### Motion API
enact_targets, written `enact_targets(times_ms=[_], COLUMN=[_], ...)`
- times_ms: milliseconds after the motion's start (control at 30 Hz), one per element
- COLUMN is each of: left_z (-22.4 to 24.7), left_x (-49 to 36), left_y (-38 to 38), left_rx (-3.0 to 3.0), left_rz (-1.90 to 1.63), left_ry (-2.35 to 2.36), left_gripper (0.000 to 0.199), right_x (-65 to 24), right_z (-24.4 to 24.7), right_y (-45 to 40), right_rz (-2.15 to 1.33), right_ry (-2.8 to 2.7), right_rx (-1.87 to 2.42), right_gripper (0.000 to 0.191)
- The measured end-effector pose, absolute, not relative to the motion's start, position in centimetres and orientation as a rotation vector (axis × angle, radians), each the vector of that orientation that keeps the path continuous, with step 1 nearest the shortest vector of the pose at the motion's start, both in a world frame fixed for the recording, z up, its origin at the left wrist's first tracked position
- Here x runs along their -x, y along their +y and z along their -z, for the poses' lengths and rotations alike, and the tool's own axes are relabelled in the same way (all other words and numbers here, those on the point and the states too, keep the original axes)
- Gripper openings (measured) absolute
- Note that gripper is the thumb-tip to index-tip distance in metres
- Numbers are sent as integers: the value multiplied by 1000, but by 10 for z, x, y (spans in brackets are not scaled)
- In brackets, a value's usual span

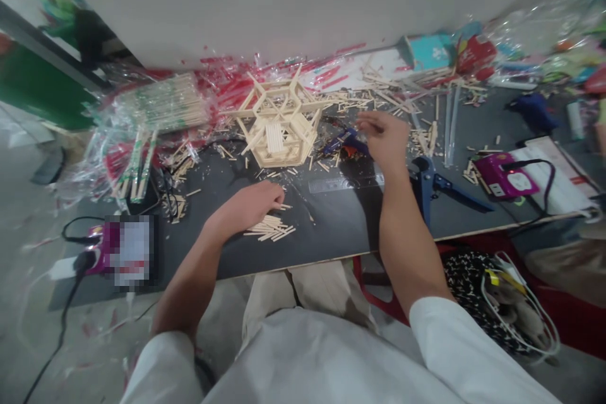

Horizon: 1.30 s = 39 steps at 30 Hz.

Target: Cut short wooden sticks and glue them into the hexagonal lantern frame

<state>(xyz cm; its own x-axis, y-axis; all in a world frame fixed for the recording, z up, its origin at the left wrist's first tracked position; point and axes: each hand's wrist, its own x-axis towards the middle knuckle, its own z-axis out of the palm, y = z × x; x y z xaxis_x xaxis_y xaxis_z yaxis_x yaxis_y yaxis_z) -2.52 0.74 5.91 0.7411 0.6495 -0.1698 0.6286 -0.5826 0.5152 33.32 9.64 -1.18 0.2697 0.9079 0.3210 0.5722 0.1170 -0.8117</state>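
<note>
My left hand (255, 203) is closed at the near side of the table, its fingertips pinching at a short wooden stick (285, 207). Just below those fingers lies a small pile of cut wooden sticks (271, 228). My right hand (387, 137) is raised with curled fingers; whatever is in them, if anything, I cannot make out. Left of it lies a blue glue gun (348, 141). Between and beyond my hands stands a hexagonal wooden stick model (279, 123), with a flat panel of sticks on its front. A clear ruler (345, 183) lies flat nearby.
Bundled sticks in plastic wrap (163, 104) lie at the back left. Blue cutters (433, 186) rest right of my right forearm. Purple power sockets (506, 175) with cords sit at both ends of the dark table (331, 224). Scraps and red wrappers litter the back.
</note>
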Motion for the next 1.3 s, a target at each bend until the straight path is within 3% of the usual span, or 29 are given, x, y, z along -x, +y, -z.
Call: enact_targets(times_ms=[267,467,800,967,1300], left_z=[-107,-158,-153,-149,-150], left_x=[37,41,54,58,56], left_y=[19,35,68,71,78], left_rx=[-2440,-2618,-2550,-2537,-2444], left_rz=[-333,-554,-554,-540,-607], left_ry=[868,1126,1460,1491,1429], left_gripper=[27,24,10,10,5], right_x=[-342,-348,-350,-351,-313], right_z=[18,25,25,18,-63], right_y=[94,86,83,79,89], right_rz=[-391,-362,-370,-246,-39], right_ry=[-1354,-1573,-1835,-1637,-1622], right_rx=[1668,1924,1883,1822,1559], right_gripper=[49,75,40,45,30])
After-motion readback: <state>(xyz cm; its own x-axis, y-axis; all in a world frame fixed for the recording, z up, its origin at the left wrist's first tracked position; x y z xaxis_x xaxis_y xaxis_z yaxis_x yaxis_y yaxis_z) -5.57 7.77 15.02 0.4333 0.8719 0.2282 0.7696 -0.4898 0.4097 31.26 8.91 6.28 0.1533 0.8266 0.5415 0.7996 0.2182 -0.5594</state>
